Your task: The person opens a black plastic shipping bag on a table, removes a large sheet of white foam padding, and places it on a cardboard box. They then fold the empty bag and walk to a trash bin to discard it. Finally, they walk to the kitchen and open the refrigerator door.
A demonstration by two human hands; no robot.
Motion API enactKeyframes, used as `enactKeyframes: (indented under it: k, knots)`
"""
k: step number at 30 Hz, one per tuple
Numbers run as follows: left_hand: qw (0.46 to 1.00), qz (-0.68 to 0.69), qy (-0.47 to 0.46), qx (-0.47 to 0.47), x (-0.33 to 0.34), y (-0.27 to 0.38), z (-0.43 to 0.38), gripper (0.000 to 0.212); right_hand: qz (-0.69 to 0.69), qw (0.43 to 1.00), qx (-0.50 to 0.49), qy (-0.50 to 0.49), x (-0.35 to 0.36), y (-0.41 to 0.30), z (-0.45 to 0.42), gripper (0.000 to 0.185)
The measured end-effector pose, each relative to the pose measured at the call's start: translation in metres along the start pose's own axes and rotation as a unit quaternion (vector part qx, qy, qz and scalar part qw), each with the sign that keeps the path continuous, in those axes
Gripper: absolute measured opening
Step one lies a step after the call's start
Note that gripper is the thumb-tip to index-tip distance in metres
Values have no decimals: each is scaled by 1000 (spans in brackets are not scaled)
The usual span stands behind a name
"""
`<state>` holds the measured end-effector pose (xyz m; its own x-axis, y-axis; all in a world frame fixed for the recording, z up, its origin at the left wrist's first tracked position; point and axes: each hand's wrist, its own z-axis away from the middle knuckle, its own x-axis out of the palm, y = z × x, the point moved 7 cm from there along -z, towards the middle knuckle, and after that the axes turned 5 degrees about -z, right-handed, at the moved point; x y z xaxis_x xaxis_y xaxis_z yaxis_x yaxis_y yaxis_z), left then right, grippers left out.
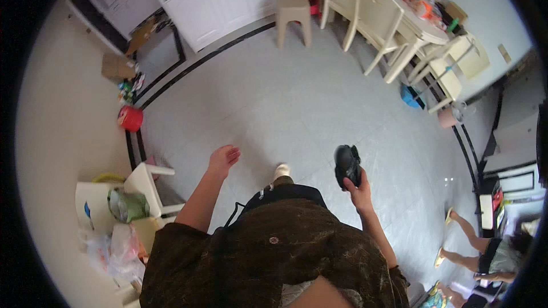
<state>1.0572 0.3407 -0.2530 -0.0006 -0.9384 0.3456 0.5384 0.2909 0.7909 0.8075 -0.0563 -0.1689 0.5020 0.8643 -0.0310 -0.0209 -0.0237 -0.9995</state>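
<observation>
In my right hand (359,191) is a black shoe-like object (347,166), its exact kind not certain. The thumb lies over its near end, and the fingers are mostly hidden behind it. My left hand (224,160) hangs over the floor on the left with nothing in it, its fingers loosely bent. Between the two hands, the toe of a light-coloured shoe (281,170) shows below my dark shirt (265,256). Grey floor (257,111) with black border strips stretches out before me.
Ahead stand white cabinets (222,4) and a beige plastic stool (293,10). Cream chairs (376,13) line a cluttered table (428,30) at the right. A red bucket (130,118) stands by the left wall. Another person (488,252) is at the lower right.
</observation>
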Motion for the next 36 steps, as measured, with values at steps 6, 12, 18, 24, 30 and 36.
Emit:
enactKeyframes:
  k: [6,12,18,24,30,36]
  knots:
    - [999,-31,8,25,2,-16,-86,18,54,995,-85,22,-4,71,-35,59]
    - [991,-32,-129,28,155,79,-143,24,-39,982,57,176,-44,55,-16,54]
    - [939,-111,-319,66,271,113,-130,26,-42,954,69,289,-39,79,25,62]
    - [866,-242,-438,11,312,12,-40,24,-18,924,105,367,-46,142,116,62]
    - [892,-274,-360,-20,515,-25,-136,20,24,912,148,381,-250,77,-17,60]
    - [883,-413,-203,-96,543,-97,-228,19,104,903,167,382,-431,59,-77,62]
